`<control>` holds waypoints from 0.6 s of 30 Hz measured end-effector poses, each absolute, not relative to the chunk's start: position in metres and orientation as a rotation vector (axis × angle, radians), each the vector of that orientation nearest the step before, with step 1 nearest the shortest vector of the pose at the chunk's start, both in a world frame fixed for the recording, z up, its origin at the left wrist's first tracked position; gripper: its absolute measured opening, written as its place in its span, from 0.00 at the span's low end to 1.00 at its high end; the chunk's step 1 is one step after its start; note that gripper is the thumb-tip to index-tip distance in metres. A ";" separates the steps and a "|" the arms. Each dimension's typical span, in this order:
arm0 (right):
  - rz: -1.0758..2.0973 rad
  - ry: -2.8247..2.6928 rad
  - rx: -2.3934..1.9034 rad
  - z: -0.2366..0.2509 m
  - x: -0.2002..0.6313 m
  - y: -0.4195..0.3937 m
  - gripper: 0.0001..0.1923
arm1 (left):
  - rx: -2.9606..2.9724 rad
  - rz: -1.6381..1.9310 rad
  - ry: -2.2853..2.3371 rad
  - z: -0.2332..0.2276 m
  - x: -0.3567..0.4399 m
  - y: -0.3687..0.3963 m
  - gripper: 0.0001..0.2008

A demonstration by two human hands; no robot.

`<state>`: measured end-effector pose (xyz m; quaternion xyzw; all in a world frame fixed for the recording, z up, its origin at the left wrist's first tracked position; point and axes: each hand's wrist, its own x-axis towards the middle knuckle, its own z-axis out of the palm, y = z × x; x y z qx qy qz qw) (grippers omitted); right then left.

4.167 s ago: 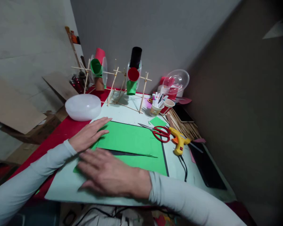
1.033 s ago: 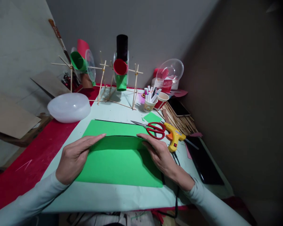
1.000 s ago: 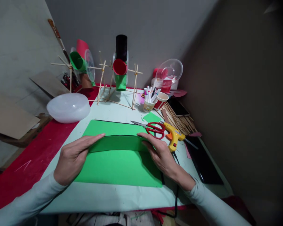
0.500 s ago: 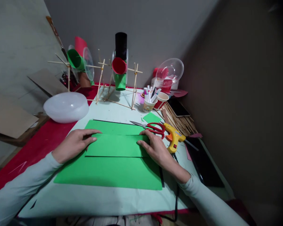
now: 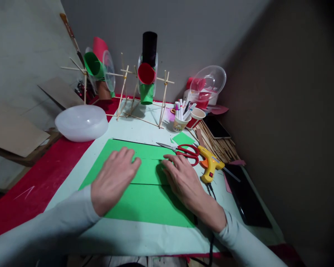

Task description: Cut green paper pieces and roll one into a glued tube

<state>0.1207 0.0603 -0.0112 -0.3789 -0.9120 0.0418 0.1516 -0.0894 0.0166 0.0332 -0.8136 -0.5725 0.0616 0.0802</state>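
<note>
One green paper sheet (image 5: 144, 202) lying flat on the bench (image 5: 128, 237), long axis running left to right, left hand (image 5: 114, 180) and right hand (image 5: 183, 180) pressing open-palmed on it, gripping nothing, one pair of scissors (image 5: 185, 150) beyond the sheet's right corner.

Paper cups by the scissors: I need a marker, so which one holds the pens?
The pale printed cup holds the pens; the red cup behind it looks empty.

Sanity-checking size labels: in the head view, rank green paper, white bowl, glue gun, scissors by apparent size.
1. green paper, under both hands
2. white bowl
3. scissors and glue gun: look alike in extent, so unranked.
</note>
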 end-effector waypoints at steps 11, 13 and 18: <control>0.239 -2.704 -0.996 -0.018 0.117 0.057 0.10 | -2.884 0.329 -1.201 0.031 -0.049 0.034 0.14; 0.249 -2.683 -0.997 -0.017 0.118 0.056 0.11 | -2.872 0.161 -1.116 0.025 -0.061 0.033 0.20; 0.320 -2.647 -1.000 -0.020 0.118 0.057 0.11 | -2.766 0.039 -1.071 -0.012 -0.089 0.025 0.29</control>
